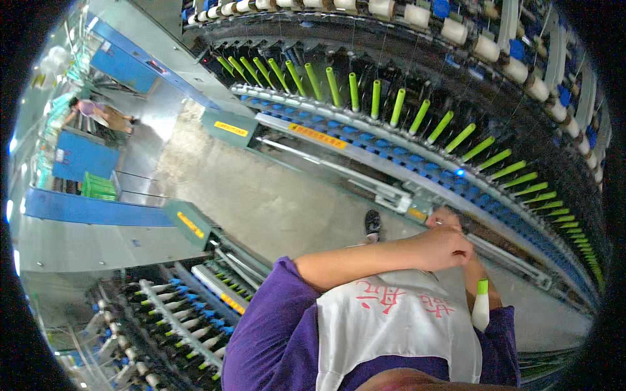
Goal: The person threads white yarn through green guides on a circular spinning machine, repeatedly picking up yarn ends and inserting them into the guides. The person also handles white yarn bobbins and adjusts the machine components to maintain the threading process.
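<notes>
My left forearm crosses in front of my body, and my left hand (448, 249) is closed with curled fingers over my right wrist. Whatever it may hold is hidden. Just beyond it, my right hand (444, 217) is bent in by the machine's near rail, its fingers drawn together around something too small to make out. A bobbin (480, 309) wound with white yarn, its green tube end pointing up, lies against my right forearm near the elbow. In front stands a spinning frame with a long curved row of bare green bobbin tubes (376, 99).
White yarn rolls (454, 30) run along the frame's top. A blue-dotted rail (391, 151) lies below the tubes. Behind me at left is another frame with filled bobbins (189, 324). Far left, a person (98, 112) bends beside blue cabinets (85, 156) and a green crate (99, 186).
</notes>
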Motion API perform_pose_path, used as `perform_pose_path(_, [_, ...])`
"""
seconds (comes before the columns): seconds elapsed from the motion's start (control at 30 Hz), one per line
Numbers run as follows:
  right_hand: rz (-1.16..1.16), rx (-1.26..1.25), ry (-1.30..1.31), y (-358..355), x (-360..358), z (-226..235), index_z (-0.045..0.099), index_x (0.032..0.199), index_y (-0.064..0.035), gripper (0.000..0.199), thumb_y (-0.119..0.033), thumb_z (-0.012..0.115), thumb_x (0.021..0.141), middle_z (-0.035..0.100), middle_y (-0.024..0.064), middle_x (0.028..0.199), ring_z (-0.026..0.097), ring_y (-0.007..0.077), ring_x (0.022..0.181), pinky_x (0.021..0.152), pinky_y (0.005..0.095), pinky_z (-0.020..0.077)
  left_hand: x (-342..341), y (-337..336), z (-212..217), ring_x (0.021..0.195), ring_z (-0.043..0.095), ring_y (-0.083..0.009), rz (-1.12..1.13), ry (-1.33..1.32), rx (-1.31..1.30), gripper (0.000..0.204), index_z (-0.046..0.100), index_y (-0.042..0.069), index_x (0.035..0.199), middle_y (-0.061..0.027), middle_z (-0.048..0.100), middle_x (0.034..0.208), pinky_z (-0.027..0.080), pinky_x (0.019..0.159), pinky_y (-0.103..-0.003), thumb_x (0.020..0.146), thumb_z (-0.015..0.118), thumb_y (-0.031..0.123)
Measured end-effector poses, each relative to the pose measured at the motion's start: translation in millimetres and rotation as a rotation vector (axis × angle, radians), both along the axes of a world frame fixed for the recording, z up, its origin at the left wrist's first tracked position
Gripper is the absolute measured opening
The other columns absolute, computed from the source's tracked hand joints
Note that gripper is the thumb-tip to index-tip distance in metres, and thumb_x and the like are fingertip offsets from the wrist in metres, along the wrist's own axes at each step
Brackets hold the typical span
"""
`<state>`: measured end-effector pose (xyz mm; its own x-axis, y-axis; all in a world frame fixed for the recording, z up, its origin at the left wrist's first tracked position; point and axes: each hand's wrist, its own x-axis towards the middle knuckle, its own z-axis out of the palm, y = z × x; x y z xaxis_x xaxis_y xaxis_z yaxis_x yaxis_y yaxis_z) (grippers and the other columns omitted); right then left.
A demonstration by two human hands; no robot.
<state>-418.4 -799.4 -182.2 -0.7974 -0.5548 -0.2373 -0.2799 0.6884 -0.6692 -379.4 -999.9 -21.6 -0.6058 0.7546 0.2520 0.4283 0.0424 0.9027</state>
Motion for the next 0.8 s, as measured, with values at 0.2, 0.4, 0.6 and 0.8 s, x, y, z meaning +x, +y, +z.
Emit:
perform_pose_path(0.2, [-0.090,-0.179,-0.164,-45.8,90.4,-36.1,0.059,0.089,-0.0065,0.013,-0.010,0.057,0.077,0.059,0.0135,0.089,0.056,0.0293,0.084,0.075,0.0391,0.0439,3.5,-6.2,-2.3,0.080,0.055,-0.0286,0.085,0.113,0.009,0.011,0.060,0.005,0.081,-0.0085,0.061,0.079,0.044,0.072,-0.038,0.075,0.060,0.014])
perform_pose_path(0.4, [-0.203,-0.331,0.155,-154.3,39.7,-17.7,0.061,0.099,-0.0067,0.021,-0.018,0.053,0.083,0.061,0.0144,0.094,0.059,0.0292,0.087,0.075,0.0368,0.0455,-23.2,-120.4,-7.1,0.079,0.056,-0.0294,0.355,0.144,0.089,0.008,0.061,0.003,0.082,-0.0110,0.061,0.080,0.045,0.072,-0.038,0.075,0.059,0.007])
perform_pose_path(0.6, [0.045,-0.306,-0.258,-318.7,-33.2,35.3,0.060,0.110,-0.0099,0.033,-0.031,0.055,0.085,0.065,0.0099,0.096,0.061,0.0209,0.086,0.076,0.0340,0.0456,-30.3,-297.2,-17.0,0.077,0.057,-0.0226,0.556,-0.101,-0.129,0.012,0.063,0.003,0.089,-0.0102,0.062,0.084,0.045,0.068,-0.031,0.081,0.058,0.010])
perform_pose_path(0.8, [-0.161,-0.616,-0.205,-426.2,-68.9,95.9,0.049,0.121,-0.0107,0.036,-0.014,0.057,0.085,0.057,0.0031,0.096,0.053,0.0143,0.086,0.075,0.0276,0.0441,-72.0,-378.6,-21.1,0.072,0.058,-0.0229,0.811,-0.078,-0.090,0.012,0.062,0.004,0.091,-0.0118,0.061,0.078,0.045,0.063,-0.030,0.082,0.059,0.011])
